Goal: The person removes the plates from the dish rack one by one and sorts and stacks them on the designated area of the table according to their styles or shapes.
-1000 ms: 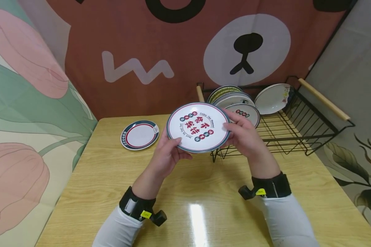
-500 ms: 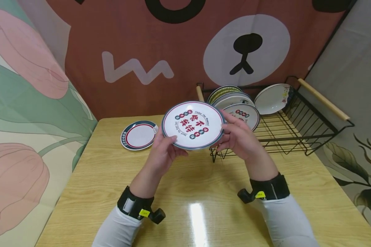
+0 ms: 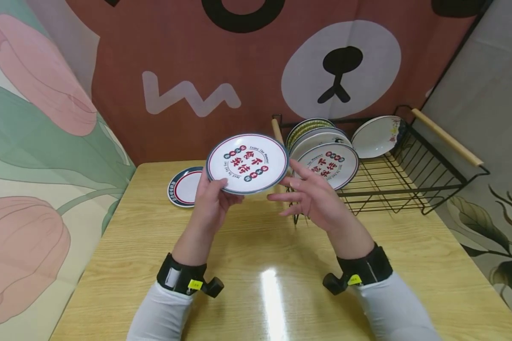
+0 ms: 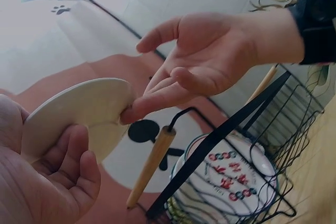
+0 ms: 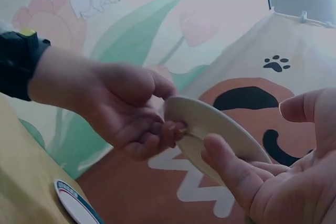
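Observation:
My left hand (image 3: 208,201) grips a white plate (image 3: 248,163) by its left edge, thumb on top and fingers curled beneath. Red characters and a blue rim mark the plate's face; its pale underside shows in both wrist views. At the plate's right edge is my right hand (image 3: 317,199), fingers spread and thumb lifted off. In the left wrist view a fingertip of that right hand (image 4: 210,56) meets the plate's underside. A second plate (image 3: 185,188), with a wide blue band and red ring, lies on the table, partly hidden behind my left hand.
At the back right stands a black wire rack (image 3: 403,192) with wooden handles. Several plates lean at its left end, the front one a matching red-lettered plate (image 3: 341,177). A white floral dish (image 3: 372,142) leans at its back right. A bear-patterned cloth (image 3: 175,137) hangs behind.
The plate has moved left, away from the rack, with my left hand holding it. My right hand has loosened its grip and spread its fingers. More of the front racked plate shows.

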The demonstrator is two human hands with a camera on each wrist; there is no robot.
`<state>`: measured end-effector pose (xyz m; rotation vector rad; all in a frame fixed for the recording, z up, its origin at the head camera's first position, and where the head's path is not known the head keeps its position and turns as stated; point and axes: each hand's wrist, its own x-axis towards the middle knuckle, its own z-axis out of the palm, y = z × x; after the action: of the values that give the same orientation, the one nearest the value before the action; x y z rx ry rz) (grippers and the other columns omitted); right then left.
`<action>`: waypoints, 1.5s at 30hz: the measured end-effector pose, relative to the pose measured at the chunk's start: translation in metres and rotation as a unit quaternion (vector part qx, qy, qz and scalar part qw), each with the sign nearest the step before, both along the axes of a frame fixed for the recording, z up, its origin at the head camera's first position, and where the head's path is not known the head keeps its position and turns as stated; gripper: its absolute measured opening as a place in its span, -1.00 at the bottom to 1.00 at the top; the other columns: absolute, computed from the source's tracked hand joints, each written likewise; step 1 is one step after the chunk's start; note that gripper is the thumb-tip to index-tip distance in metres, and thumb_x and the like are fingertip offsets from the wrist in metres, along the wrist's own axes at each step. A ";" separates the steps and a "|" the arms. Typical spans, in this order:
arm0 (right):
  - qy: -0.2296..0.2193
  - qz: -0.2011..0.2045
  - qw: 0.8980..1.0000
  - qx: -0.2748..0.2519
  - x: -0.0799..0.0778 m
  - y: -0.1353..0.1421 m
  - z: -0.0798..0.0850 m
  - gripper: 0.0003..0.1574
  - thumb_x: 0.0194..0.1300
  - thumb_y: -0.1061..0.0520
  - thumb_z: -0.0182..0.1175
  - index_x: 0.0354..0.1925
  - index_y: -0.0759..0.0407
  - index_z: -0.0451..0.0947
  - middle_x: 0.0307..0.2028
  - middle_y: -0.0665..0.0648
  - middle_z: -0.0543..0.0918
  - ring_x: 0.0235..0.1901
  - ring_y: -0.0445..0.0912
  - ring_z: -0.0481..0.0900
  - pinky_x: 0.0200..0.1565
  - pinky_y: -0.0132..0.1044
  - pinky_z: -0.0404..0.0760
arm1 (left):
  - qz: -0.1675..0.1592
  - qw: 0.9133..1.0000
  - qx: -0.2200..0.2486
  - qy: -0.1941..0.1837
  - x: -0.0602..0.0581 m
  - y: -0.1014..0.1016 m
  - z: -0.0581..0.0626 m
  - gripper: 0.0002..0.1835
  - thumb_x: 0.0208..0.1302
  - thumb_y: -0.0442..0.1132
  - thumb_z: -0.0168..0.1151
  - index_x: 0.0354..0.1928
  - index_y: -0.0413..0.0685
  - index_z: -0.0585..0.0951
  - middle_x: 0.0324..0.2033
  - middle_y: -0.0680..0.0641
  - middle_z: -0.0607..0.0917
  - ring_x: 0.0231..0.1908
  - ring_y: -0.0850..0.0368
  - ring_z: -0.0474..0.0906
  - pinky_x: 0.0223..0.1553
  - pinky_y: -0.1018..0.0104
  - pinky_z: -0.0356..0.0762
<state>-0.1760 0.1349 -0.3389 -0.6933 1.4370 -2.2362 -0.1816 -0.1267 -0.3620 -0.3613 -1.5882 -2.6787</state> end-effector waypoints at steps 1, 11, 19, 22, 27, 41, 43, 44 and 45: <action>-0.004 -0.005 1.000 0.009 0.000 -0.003 -0.001 -0.10 0.55 0.22 -0.14 0.67 0.11 -0.30 0.50 0.45 0.22 0.05 0.00 0.78 -0.18 -0.16 0.81 | 0.008 1.000 0.001 -0.001 -0.002 -0.002 -0.001 -0.34 0.49 -0.36 -0.15 0.58 0.16 0.10 0.01 -0.06 0.76 -0.49 0.16 0.70 -0.42 0.36 0.70; -0.043 -0.028 0.995 0.081 -0.005 -0.045 -0.019 0.06 0.47 0.16 0.01 0.67 0.06 -0.37 0.55 0.36 0.22 0.48 0.34 0.31 0.26 0.12 0.60 | 0.098 0.995 0.008 -0.033 -0.021 -0.027 -0.009 -0.38 0.51 -0.32 -0.13 0.56 0.17 0.16 -0.09 -0.06 0.76 -0.57 0.18 0.54 -0.48 0.41 0.59; -0.076 -0.027 0.993 0.083 -0.017 -0.065 -0.036 0.01 0.53 0.13 -0.01 0.67 0.11 -0.36 0.53 0.36 0.27 0.48 0.28 0.34 0.19 -0.01 0.68 | 0.168 0.984 0.028 -0.055 -0.043 -0.048 -0.024 -0.38 0.51 -0.41 -0.14 0.55 0.16 0.21 -0.13 -0.09 0.74 -0.62 0.22 0.44 -0.60 0.45 0.47; -0.103 -0.031 0.991 0.082 -0.023 -0.068 -0.044 -0.03 0.55 0.10 -0.03 0.67 0.12 -0.32 0.52 0.35 0.29 0.48 0.30 0.32 0.25 0.06 0.62 | 0.191 0.978 0.031 -0.072 -0.050 -0.057 -0.031 -0.37 0.51 -0.43 -0.11 0.54 0.18 0.23 -0.19 -0.07 0.75 -0.66 0.23 0.43 -0.63 0.45 0.46; -0.145 -0.053 0.984 0.095 -0.032 -0.073 -0.060 -0.05 0.55 0.06 -0.01 0.67 0.10 -0.26 0.50 0.32 0.34 0.47 0.29 0.35 0.30 0.12 0.56 | 0.218 0.970 0.011 -0.108 -0.060 -0.070 -0.043 -0.36 0.50 -0.42 -0.05 0.54 0.21 0.26 -0.36 -0.03 0.73 -0.69 0.25 0.41 -0.65 0.43 0.46; -0.177 -0.077 0.972 0.135 -0.045 -0.080 -0.092 -0.05 0.53 0.08 0.03 0.66 0.08 -0.20 0.48 0.32 0.38 0.44 0.33 0.37 0.32 0.18 0.51 | 0.258 0.939 -0.038 -0.223 -0.078 -0.111 -0.083 -0.39 0.53 -0.32 0.01 0.54 0.26 0.27 -0.55 0.07 0.57 -0.71 0.27 0.39 -0.66 0.40 0.43; -0.179 -0.074 0.972 0.135 -0.045 -0.081 -0.095 -0.05 0.54 0.08 0.02 0.66 0.08 -0.21 0.48 0.31 0.38 0.44 0.33 0.37 0.33 0.20 0.49 | 0.261 0.934 -0.043 -0.242 -0.079 -0.116 -0.087 -0.40 0.53 -0.30 0.02 0.53 0.27 0.27 -0.55 0.07 0.56 -0.70 0.27 0.39 -0.64 0.40 0.42; -0.178 -0.073 0.972 0.137 -0.045 -0.081 -0.096 -0.05 0.54 0.08 0.02 0.66 0.08 -0.21 0.48 0.31 0.38 0.44 0.33 0.37 0.33 0.20 0.49 | 0.262 0.931 -0.045 -0.250 -0.079 -0.118 -0.089 -0.40 0.54 -0.30 0.02 0.53 0.28 0.28 -0.54 0.07 0.57 -0.70 0.27 0.39 -0.64 0.40 0.42; -0.178 -0.073 0.971 0.139 -0.045 -0.081 -0.097 -0.05 0.54 0.07 0.03 0.66 0.07 -0.21 0.47 0.31 0.39 0.43 0.32 0.38 0.33 0.20 0.49 | 0.264 0.928 -0.048 -0.257 -0.080 -0.119 -0.090 -0.40 0.54 -0.30 0.02 0.53 0.27 0.28 -0.54 0.07 0.57 -0.69 0.27 0.39 -0.63 0.40 0.42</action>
<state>-0.2214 0.0537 -0.4358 -0.0898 1.6073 -2.0677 -0.2612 -0.2460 -0.4525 0.7315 -1.6101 -2.3680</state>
